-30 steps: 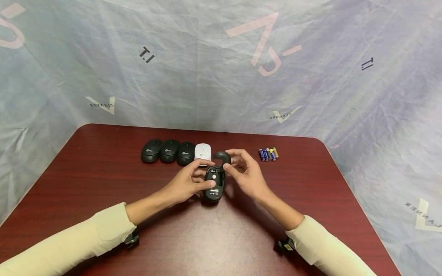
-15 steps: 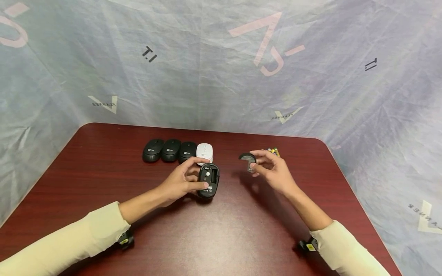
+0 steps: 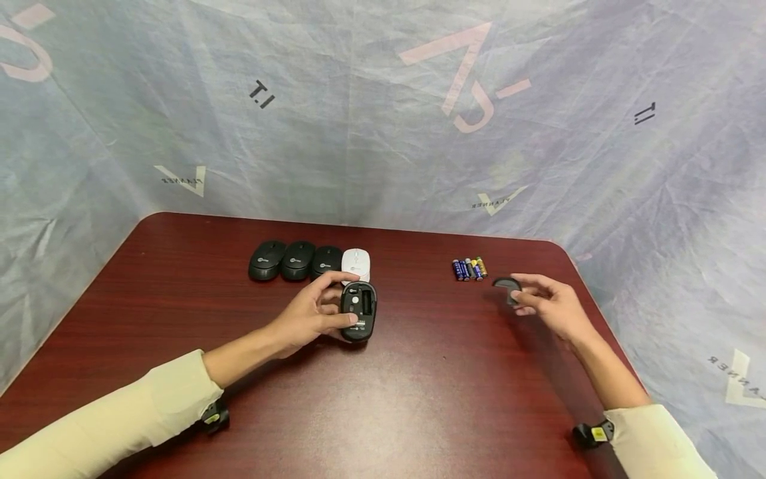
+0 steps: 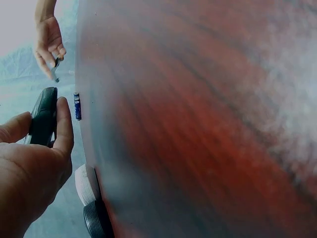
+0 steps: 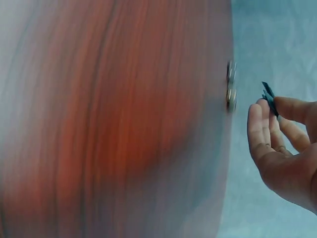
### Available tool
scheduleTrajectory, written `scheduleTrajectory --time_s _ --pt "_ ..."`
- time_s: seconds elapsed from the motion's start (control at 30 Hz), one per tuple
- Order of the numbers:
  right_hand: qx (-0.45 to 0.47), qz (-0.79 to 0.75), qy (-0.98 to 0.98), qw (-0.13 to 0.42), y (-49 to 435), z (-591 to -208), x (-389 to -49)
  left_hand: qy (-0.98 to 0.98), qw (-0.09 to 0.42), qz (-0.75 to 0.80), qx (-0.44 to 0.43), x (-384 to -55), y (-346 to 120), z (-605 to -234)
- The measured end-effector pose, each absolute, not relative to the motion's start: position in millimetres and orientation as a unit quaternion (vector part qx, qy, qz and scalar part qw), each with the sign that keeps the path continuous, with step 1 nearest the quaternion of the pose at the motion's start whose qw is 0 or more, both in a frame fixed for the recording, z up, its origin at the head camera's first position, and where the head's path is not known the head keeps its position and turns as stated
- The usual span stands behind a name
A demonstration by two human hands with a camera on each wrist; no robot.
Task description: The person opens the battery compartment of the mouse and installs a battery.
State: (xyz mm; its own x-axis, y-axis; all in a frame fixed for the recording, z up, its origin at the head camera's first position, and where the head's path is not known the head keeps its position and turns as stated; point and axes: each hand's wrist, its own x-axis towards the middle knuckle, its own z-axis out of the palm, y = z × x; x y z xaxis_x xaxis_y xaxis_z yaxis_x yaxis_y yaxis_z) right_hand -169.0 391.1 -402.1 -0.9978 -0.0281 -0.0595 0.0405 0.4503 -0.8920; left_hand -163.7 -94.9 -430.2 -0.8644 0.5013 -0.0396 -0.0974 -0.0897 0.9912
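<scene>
Printed pale cloth point(image 3: 359, 133) walls in the dark-red bench point(image 3: 419, 412), where three black mice point(image 3: 297, 260) and a white mouse point(image 3: 356, 261) stand in a row. Just in front of the white one, the left hand point(image 3: 311, 313) grips another black mouse point(image 3: 360, 311), underside facing the head camera; well apart, the right hand point(image 3: 553, 306) pinches a curved cover point(image 3: 507, 284), apparently from that mouse, near the batteries point(image 3: 469, 269). Opening it up looks done: the battery bay point(image 3: 367, 303) seems bare, the batteries lie on the bench, and the cover is not refitted. The bay's depths are too dark to read, its label illegible, and fingers hide one side; the left wrist view gives it only edge-on.
</scene>
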Motion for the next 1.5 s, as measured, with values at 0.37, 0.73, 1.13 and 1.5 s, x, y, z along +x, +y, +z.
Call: scheduleTrajectory --time_s 0.37,0.73,1.13,1.5 --pt "0.077 -0.468 0.877 0.076 477 -410 -173 0.650 0.206 0.715 0.152 -163 -98 -428" --pt "0.082 -0.322 0.941 0.067 499 -407 -174 0.647 0.201 0.718 0.158 -164 -102 -431" --pt "0.091 -0.299 0.948 0.067 514 -409 -173 0.643 0.203 0.723 0.149 -165 -103 -432" --pt "0.086 -0.271 0.957 0.055 512 -406 -172 0.645 0.203 0.723 0.142 -165 -103 -433"
